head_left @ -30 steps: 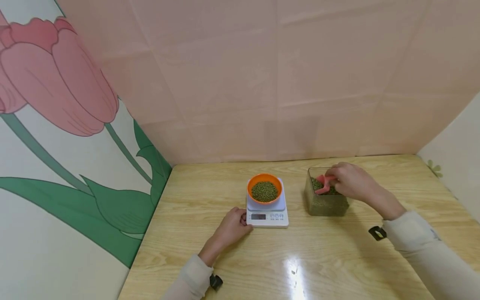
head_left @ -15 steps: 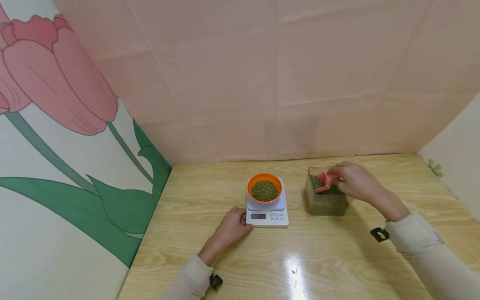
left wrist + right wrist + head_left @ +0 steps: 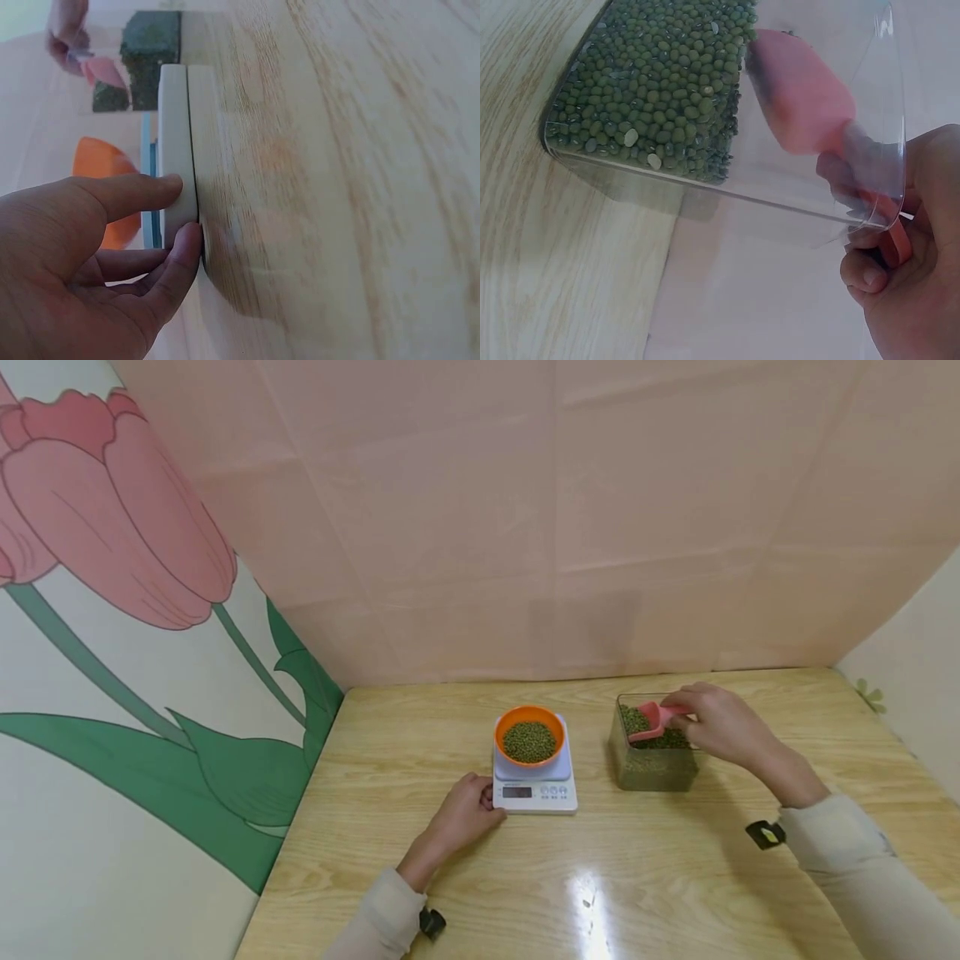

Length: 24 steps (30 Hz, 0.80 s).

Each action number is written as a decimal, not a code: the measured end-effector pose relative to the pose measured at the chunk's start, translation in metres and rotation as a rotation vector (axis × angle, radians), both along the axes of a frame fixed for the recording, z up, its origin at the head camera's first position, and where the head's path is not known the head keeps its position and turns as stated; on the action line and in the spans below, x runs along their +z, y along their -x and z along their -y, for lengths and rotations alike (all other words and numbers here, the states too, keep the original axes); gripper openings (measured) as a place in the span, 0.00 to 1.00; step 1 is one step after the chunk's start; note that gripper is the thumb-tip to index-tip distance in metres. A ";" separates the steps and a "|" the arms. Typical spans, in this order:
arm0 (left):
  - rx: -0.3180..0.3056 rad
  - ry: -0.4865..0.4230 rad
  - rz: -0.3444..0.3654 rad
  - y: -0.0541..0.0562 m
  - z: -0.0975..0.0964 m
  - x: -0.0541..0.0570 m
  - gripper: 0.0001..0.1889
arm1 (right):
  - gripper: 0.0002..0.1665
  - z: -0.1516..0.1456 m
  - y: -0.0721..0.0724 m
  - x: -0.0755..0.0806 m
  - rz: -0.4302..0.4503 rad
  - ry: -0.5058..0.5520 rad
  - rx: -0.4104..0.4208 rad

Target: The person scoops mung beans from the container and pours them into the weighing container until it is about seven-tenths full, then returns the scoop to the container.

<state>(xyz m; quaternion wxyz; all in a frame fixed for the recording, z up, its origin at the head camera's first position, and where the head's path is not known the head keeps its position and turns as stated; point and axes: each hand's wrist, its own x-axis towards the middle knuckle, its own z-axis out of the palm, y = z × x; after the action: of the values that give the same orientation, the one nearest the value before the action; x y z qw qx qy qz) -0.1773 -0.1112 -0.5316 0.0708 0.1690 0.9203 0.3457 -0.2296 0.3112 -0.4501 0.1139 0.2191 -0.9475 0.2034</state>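
Observation:
My left hand (image 3: pixel 461 814) pinches the front left corner of a white digital kitchen scale (image 3: pixel 555 804), thumb on its edge in the left wrist view. On the scale's platform sits an orange bowl (image 3: pixel 529 714) with green mung beans (image 3: pixel 529 743) in it. To the right, my right hand (image 3: pixel 723 722) grips the handle of a pink scoop (image 3: pixel 802 97). The scoop's head is inside a clear square container (image 3: pixel 656 772), just above the mung beans (image 3: pixel 652 82) there. Several pale grains show among those beans in the right wrist view.
Everything stands on a light wood-grain table (image 3: pixel 375 752). Behind it hangs a pinkish covering (image 3: pixel 450 527); a wall with painted tulips (image 3: pixel 135 518) rises on the left, a plain white wall (image 3: pixel 922 652) on the right.
My right hand has shifted slightly to the right, and the scoop has moved a little with it inside the container. The left hand, scale and bowl stay where they were.

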 end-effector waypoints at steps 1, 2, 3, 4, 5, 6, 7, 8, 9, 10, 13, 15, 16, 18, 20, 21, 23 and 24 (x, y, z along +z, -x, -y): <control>0.001 0.001 0.002 0.000 0.000 0.000 0.13 | 0.13 0.000 0.000 0.000 0.005 0.002 -0.002; -0.002 0.001 -0.001 0.000 0.000 0.000 0.13 | 0.14 -0.001 -0.001 0.000 0.013 0.007 -0.008; -0.002 0.004 -0.001 0.000 0.000 0.000 0.13 | 0.15 -0.001 -0.001 0.000 0.023 0.012 -0.014; -0.003 0.006 -0.002 0.000 0.000 0.000 0.13 | 0.16 -0.002 -0.002 0.000 0.031 0.017 -0.019; -0.002 0.008 -0.003 0.000 0.001 0.000 0.12 | 0.16 -0.003 -0.002 0.000 0.038 0.021 -0.025; -0.002 0.009 -0.002 0.000 0.001 0.000 0.12 | 0.17 -0.003 -0.002 0.000 0.044 0.024 -0.031; -0.001 0.012 0.000 0.001 0.001 0.000 0.12 | 0.17 -0.003 -0.002 0.000 0.048 0.028 -0.036; -0.002 0.011 -0.001 0.001 0.001 0.000 0.12 | 0.18 -0.004 -0.003 0.000 0.053 0.034 -0.043; -0.001 0.012 0.001 0.001 0.001 0.000 0.12 | 0.18 -0.004 -0.003 0.001 0.055 0.038 -0.046; -0.001 0.013 0.000 0.001 0.001 0.000 0.12 | 0.18 -0.005 -0.003 0.001 0.055 0.038 -0.049; -0.003 0.008 0.002 0.001 0.000 0.000 0.12 | 0.18 -0.005 -0.003 0.001 0.053 0.046 -0.059; -0.005 0.004 0.002 0.001 0.000 0.000 0.12 | 0.17 -0.006 -0.003 0.000 0.053 0.054 -0.060; -0.005 0.003 0.002 0.000 0.000 0.001 0.13 | 0.17 -0.007 -0.003 0.000 0.052 0.059 -0.060; -0.005 0.002 0.000 0.000 0.000 0.001 0.13 | 0.17 -0.008 -0.003 -0.001 0.054 0.069 -0.060; -0.004 -0.001 0.000 0.000 0.000 0.001 0.13 | 0.17 -0.009 -0.002 -0.001 0.057 0.077 -0.062; -0.004 0.000 -0.001 0.000 -0.001 0.001 0.13 | 0.18 -0.009 -0.002 -0.002 0.060 0.080 -0.064; -0.001 0.002 0.000 0.001 -0.001 0.001 0.13 | 0.18 -0.010 -0.002 -0.002 0.064 0.082 -0.068; 0.000 0.001 0.000 0.001 -0.001 0.001 0.13 | 0.18 -0.011 -0.002 -0.003 0.066 0.083 -0.070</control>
<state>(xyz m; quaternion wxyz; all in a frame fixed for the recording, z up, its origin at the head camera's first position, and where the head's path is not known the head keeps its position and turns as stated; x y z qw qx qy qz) -0.1782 -0.1103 -0.5305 0.0711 0.1691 0.9205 0.3451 -0.2280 0.3220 -0.4529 0.0988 0.1739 -0.9486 0.2453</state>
